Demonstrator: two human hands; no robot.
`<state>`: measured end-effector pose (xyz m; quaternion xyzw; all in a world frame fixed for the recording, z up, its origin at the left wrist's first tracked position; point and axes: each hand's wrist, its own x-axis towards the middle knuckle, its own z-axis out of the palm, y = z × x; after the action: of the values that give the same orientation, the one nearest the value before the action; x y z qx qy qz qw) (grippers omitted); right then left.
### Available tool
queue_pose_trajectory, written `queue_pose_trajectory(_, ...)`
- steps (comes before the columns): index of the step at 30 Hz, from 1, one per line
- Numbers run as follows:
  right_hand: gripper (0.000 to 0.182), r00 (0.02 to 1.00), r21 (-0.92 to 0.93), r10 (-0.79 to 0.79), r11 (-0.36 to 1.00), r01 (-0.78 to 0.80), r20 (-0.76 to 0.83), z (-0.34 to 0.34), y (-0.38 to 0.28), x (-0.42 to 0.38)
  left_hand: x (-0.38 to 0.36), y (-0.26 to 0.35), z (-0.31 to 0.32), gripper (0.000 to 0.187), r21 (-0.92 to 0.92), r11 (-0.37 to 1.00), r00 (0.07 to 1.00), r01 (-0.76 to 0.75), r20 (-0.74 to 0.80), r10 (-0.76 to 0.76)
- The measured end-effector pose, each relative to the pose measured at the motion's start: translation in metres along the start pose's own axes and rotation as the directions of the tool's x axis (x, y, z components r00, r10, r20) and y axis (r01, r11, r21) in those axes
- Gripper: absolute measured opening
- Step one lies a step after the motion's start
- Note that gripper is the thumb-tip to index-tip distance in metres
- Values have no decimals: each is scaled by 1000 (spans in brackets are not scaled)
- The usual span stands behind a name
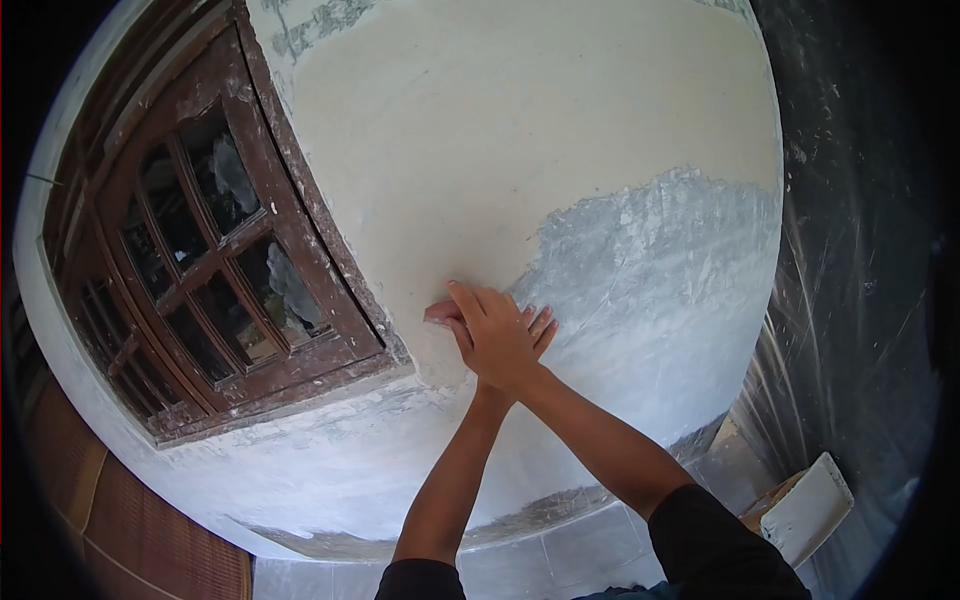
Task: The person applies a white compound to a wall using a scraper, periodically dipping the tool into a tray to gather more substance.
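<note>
Both hands meet against the wall (560, 110), just right of the window's lower corner, with the forearms crossing at the wrists. My right hand (500, 340) lies on top, back toward me, its fingers closed over my left hand. Beneath it, my left hand (543, 328) is mostly covered; curled fingertips with whitish smears show on the right, and a bit of finger on the left. What it grips is hidden, and I cannot tell its kind. Around the hands, a smooth cream coat meets a rough grey-white patch (660, 235).
A brown wooden window (225, 235) with glass panes, spattered white, fills the left. Dark plastic sheeting (850, 230) hangs at right. A white-smeared board or container (808, 508) stands low right, near the tiled floor (580, 550). A woven brown panel (160, 525) is lower left.
</note>
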<state>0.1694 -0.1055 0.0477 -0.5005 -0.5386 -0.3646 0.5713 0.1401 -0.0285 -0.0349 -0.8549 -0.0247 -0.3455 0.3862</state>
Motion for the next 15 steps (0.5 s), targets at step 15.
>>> queue_pose_trajectory(15,50,999,-23,-45,999,45,8,11,0,-8,-2,4,-3,59,-150,988,1000,30,2,-30)
